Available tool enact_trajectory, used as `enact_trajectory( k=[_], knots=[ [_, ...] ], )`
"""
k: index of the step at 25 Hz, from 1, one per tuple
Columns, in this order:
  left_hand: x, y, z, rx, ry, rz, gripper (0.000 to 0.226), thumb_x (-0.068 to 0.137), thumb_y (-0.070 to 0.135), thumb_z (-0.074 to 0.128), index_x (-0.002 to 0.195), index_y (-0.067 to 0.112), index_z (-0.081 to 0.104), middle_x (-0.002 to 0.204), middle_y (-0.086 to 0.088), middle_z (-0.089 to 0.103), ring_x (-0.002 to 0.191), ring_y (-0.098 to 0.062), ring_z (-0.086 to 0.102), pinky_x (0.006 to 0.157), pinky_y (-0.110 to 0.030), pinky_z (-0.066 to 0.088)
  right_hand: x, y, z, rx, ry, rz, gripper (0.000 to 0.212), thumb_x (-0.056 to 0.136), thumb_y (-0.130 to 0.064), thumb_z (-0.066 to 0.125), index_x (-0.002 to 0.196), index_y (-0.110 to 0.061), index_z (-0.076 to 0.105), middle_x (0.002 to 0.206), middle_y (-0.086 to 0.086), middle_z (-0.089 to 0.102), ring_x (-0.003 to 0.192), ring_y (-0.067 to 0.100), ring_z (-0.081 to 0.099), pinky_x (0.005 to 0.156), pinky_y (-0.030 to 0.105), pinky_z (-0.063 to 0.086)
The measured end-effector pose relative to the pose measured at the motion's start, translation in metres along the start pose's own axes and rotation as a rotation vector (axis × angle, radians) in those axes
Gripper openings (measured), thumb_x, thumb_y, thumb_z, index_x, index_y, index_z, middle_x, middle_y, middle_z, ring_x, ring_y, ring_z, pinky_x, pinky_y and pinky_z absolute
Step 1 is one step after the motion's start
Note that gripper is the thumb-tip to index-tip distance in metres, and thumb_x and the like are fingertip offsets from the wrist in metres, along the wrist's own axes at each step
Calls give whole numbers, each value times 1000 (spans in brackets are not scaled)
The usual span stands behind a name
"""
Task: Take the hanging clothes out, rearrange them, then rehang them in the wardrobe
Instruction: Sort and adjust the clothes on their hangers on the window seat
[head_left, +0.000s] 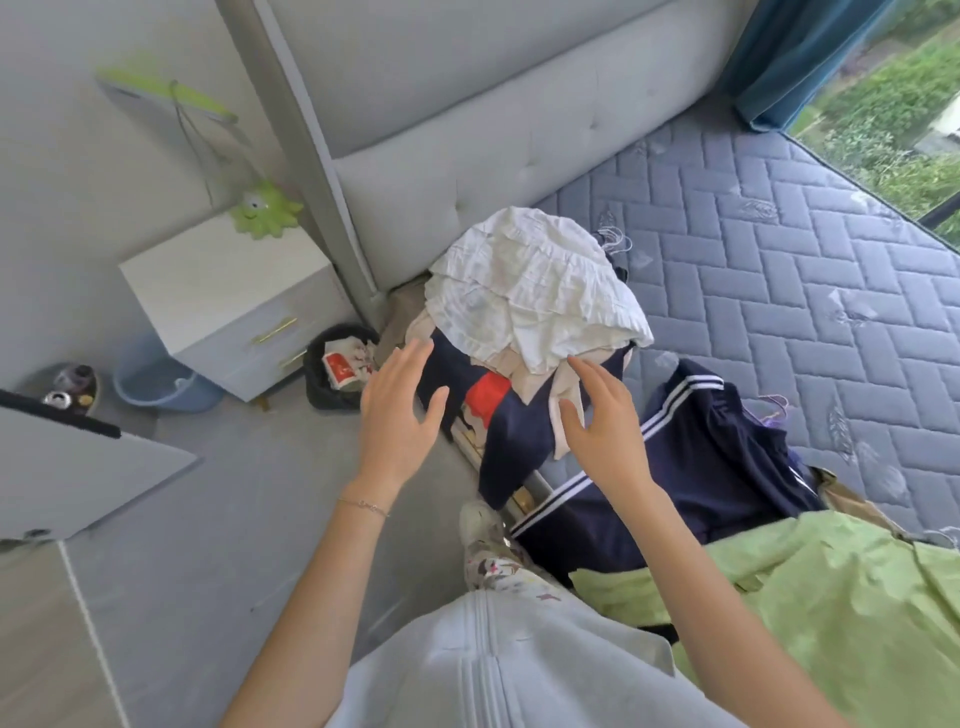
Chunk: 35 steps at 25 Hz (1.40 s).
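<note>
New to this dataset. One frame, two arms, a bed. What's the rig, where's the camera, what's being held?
No robot here: the grips are a person's bare hands. The single picture comes from a wide-angle camera worn on the head, looking forward and down. The left grip and right grip are both open, fingers spread, on either side of a pile of clothes topped by a white garment, at the edge of a quilted mattress. Nothing is held. A navy garment with white stripes and a light green cloth lie nearer the person. A white nightstand and a dark bin stand on the floor to the left.
</note>
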<state>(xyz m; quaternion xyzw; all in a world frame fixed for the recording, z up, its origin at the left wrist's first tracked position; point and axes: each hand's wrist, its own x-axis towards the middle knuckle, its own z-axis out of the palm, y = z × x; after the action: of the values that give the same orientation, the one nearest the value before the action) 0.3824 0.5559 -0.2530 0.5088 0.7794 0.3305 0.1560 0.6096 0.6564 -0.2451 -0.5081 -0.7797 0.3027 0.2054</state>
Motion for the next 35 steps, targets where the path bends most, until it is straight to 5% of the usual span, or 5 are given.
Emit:
enact_trajectory(
  k=[8, 14, 22, 29, 35],
  knots=[
    [150, -27, 7, -8, -72, -25, 53, 98, 28, 56, 148, 25, 38, 156, 4, 34, 146, -16, 26, 118, -46, 26, 155, -11, 15, 3, -39, 74, 53, 92, -12, 56, 143, -22, 44, 148, 0, 43, 139, 19, 33, 115, 39, 30],
    [289, -38, 31, 33, -242, 115, 54, 100, 31, 50, 150, 26, 33, 158, 6, 29, 147, -13, 22, 119, -33, 13, 249, -4, 28, -6, 92, 255, 54, 92, -11, 56, 143, -21, 44, 149, 1, 41, 139, 19, 32, 114, 35, 28],
    [471, -65, 103, 29, -569, 365, 55, 96, 32, 49, 148, 21, 37, 155, 1, 35, 144, -19, 30, 118, -44, 25, 349, 22, 56, -36, 339, 560, 54, 89, -11, 58, 142, -15, 46, 146, 5, 46, 137, 24, 37, 114, 40, 30],
    [567, -91, 243, 98, -690, 391, 54, 95, 30, 54, 144, 9, 44, 152, -9, 41, 141, -25, 36, 115, -41, 28, 419, 119, 99, -44, 364, 726, 53, 90, -14, 56, 141, -14, 46, 144, 4, 48, 135, 23, 40, 114, 39, 31],
    [617, -163, 364, 344, -577, 481, 61, 95, 27, 57, 148, 6, 36, 153, -17, 35, 140, -37, 32, 113, -50, 23, 483, 241, 174, -47, 275, 725, 53, 92, -19, 57, 143, -16, 44, 145, 3, 47, 135, 22, 39, 112, 35, 30]
  ],
)
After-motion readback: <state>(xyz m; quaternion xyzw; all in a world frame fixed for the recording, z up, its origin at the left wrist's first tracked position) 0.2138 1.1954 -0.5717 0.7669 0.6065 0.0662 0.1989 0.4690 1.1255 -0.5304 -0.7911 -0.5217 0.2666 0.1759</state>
